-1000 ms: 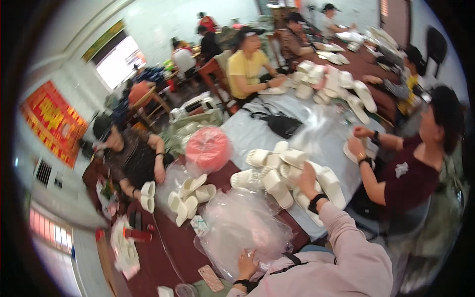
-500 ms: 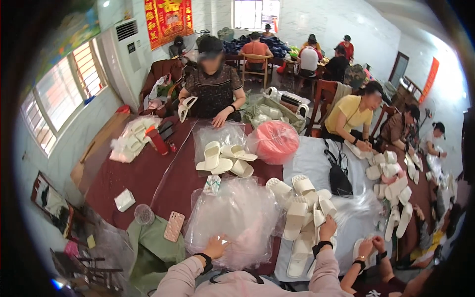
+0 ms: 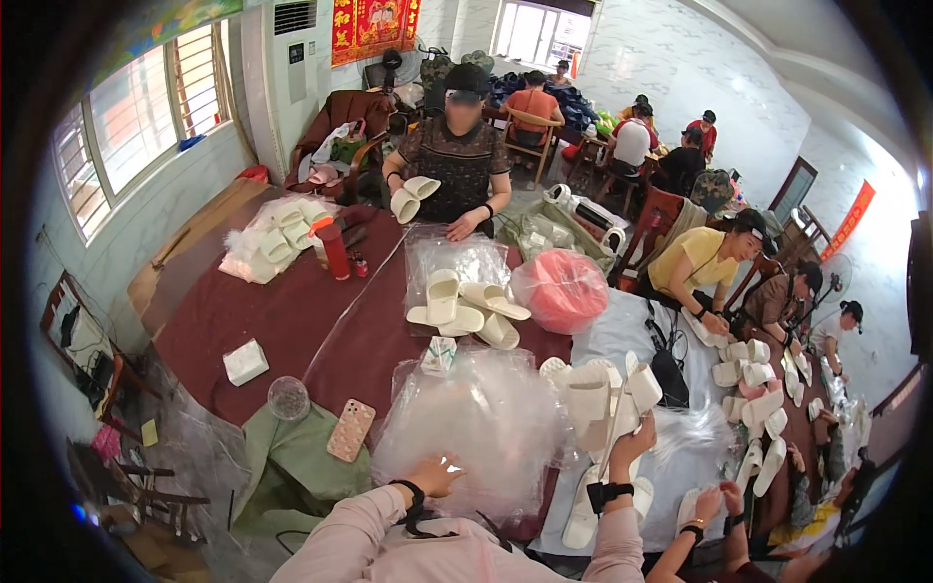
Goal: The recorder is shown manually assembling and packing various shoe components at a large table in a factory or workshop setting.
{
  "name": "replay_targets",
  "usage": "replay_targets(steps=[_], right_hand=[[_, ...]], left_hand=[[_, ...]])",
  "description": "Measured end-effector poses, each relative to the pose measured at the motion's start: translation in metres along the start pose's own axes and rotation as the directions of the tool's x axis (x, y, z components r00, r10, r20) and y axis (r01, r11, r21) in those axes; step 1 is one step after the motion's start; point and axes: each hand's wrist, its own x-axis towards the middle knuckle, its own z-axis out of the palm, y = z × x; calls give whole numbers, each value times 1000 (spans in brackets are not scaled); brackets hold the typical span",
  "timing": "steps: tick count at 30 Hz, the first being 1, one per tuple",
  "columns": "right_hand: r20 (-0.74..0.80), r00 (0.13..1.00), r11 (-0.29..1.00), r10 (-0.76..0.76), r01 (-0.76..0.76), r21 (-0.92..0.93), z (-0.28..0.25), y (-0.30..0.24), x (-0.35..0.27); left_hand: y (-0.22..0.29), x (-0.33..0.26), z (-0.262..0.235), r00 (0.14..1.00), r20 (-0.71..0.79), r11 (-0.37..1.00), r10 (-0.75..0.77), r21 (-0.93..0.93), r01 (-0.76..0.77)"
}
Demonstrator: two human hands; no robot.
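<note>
My left hand (image 3: 434,476) lies on a big heap of clear plastic bags (image 3: 486,418) at the near edge of the dark red table (image 3: 282,311), fingers spread, a black band on the wrist. My right hand (image 3: 632,439), with a black watch on its wrist, reaches up into a pile of white slippers (image 3: 598,394) and curls around the edge of one. The pile stands just right of the bag heap, on a pale sheet.
A pink-cased phone (image 3: 350,429), a round glass lid (image 3: 289,396) and a white box (image 3: 245,361) lie to my left. More slippers (image 3: 466,306), a pink bag (image 3: 564,290) and a red bottle (image 3: 333,250) sit farther out. A person (image 3: 457,160) faces me; another person's hands (image 3: 705,505) work at my right.
The view has swung left, from the right-hand table toward the person opposite. My left hand stays on the bags and my right hand on the slipper pile.
</note>
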Motion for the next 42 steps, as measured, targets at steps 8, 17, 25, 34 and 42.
replay_targets(steps=[8,17,25,34,42], right_hand=[[-52,987,930,149,-158,-331,20,6,14],[125,889,796,440,-322,-513,31,50,25],[537,785,830,307,55,-555,64,70,-57],[717,593,927,367,-165,-338,53,117,-49],[514,806,904,294,-410,126,37,81,-21]], left_hand=[[-26,13,16,979,-31,974,202,-93,-204],[-22,8,17,990,23,990,137,-40,-136],[-17,14,56,992,-119,992,39,-116,-53],[0,8,32,1000,-21,1000,18,-1,-18],[-8,12,37,997,-67,1000,25,11,-24]])
